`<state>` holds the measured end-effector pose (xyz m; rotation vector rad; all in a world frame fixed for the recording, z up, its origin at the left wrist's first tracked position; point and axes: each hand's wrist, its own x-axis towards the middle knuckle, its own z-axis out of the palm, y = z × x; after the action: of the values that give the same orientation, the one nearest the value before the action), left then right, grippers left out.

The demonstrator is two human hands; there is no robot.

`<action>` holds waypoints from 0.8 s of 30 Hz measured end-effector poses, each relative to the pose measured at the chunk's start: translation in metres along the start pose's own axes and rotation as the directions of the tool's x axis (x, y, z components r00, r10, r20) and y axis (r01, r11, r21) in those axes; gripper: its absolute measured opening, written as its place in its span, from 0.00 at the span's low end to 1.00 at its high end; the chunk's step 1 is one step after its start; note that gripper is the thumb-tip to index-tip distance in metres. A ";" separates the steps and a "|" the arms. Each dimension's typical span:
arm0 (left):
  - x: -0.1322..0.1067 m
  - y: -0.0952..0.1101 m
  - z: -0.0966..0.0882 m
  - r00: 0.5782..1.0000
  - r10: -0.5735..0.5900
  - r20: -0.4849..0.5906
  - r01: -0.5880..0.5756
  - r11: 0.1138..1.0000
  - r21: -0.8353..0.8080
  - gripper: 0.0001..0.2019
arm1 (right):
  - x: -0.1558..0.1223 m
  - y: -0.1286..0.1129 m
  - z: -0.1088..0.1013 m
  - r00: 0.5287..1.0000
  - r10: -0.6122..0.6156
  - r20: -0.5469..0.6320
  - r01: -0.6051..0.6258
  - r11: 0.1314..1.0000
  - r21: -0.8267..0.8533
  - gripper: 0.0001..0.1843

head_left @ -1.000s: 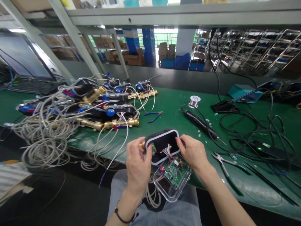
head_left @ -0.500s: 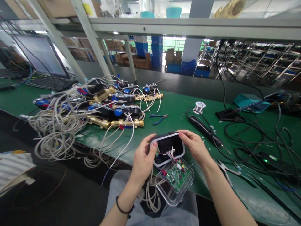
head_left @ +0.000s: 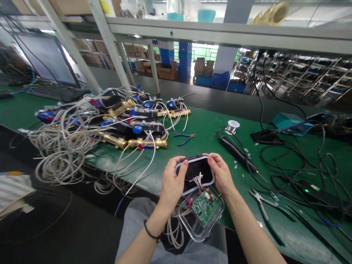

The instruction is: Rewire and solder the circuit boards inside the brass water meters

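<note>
The black housing (head_left: pixel 195 169) with a white gasket (head_left: pixel 189 190) is held just over the near edge of the green bench (head_left: pixel 154 165), in front of the person's lap. From my distant place I see its dark inside poorly, and its rear wall is hidden from me. A bundle of wires (head_left: pixel 198 181) comes out of it to a green circuit board (head_left: pixel 205 208), which lies in a clear cover (head_left: pixel 196 234) below. I cannot tell whether this cover rests on the thighs or hangs.

The left hand (head_left: pixel 173 179) is clamped on the left end of the housing, with its thumb on the upper rim; its other fingers are mostly covered. The right hand (head_left: pixel 222 176) grips the upper right corner in the same manner, its thumb toward me and its fingers partly behind. Both forearms come up from the bottom edge, where my view cuts them, and lean inward. Under the left wrist, a coil of grey cable (head_left: pixel 176 236) is partly hidden.

Farther away I see blue-handled nippers (head_left: pixel 184 139), a spool of wire (head_left: pixel 232 127), and green-handled pliers (head_left: pixel 268 212). On the left, brass-bodied devices (head_left: pixel 147 142) lie under tangled cables, difficult to count.
</note>
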<state>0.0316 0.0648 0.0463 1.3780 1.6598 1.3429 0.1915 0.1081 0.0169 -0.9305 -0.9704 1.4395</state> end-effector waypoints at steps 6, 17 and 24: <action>-0.031 -0.017 -0.015 0.998 0.044 -0.040 -0.044 0.999 -0.017 0.20 | -0.022 -0.006 -0.025 0.995 0.087 0.044 -0.080 0.985 -0.151 0.20; -0.050 -0.046 -0.019 0.971 -0.130 0.200 0.163 0.974 -0.160 0.21 | -0.032 0.001 -0.036 0.977 0.167 0.132 -0.135 0.965 -0.226 0.22; -0.051 -0.045 -0.013 0.962 -0.176 0.206 0.198 0.976 -0.090 0.26 | -0.036 0.007 -0.037 0.966 0.170 0.195 -0.119 0.961 -0.248 0.21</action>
<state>0.0194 0.0141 0.0004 1.2151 1.5192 1.1334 0.2261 0.0747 -0.0015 -1.0508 -1.2766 1.5977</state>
